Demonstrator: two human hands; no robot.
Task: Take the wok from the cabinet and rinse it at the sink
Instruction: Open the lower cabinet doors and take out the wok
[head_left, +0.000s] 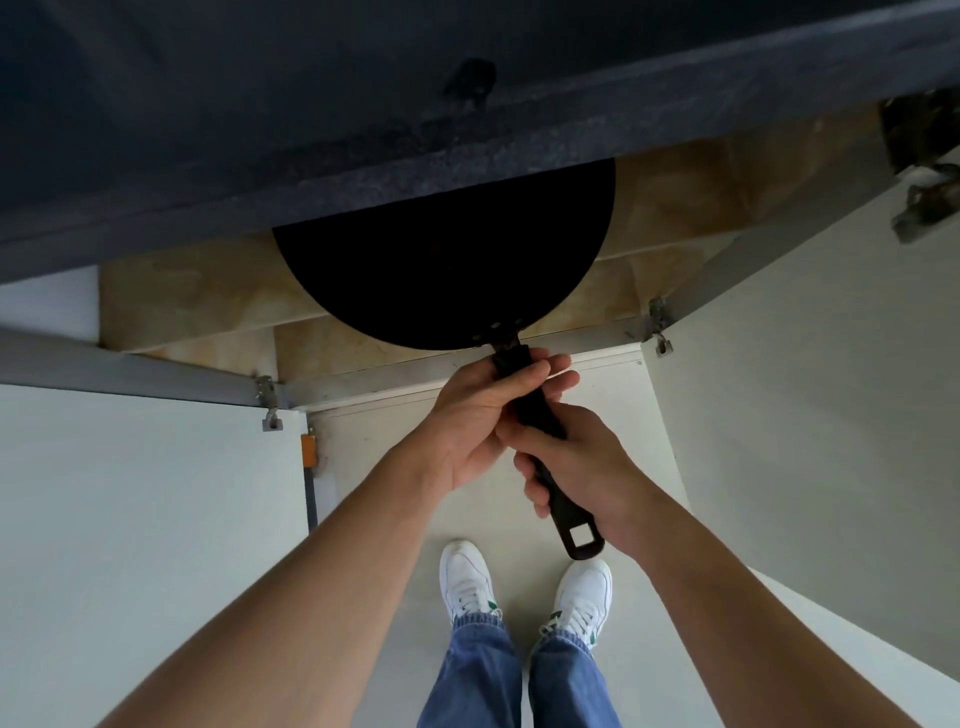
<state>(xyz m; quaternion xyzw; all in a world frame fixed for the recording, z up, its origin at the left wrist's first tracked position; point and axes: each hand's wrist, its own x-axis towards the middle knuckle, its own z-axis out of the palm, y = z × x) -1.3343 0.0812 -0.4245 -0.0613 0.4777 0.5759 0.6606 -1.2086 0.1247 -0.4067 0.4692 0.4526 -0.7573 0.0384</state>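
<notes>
A black wok (441, 270) sits half inside the open cabinet (197, 291), its far part hidden under the dark countertop (363, 119). Its long black handle (576, 530) points toward me, ending in a hanging loop. My left hand (488, 415) wraps the handle close to the wok's rim. My right hand (576, 467) grips the handle further back, just behind the left hand. The sink is not in view.
Two white cabinet doors stand open, the left door (145, 519) and the right door (810, 405), with metal hinges at their inner edges. The cabinet floor is tan tile. My white shoes (467, 577) and jeans stand on the pale floor between the doors.
</notes>
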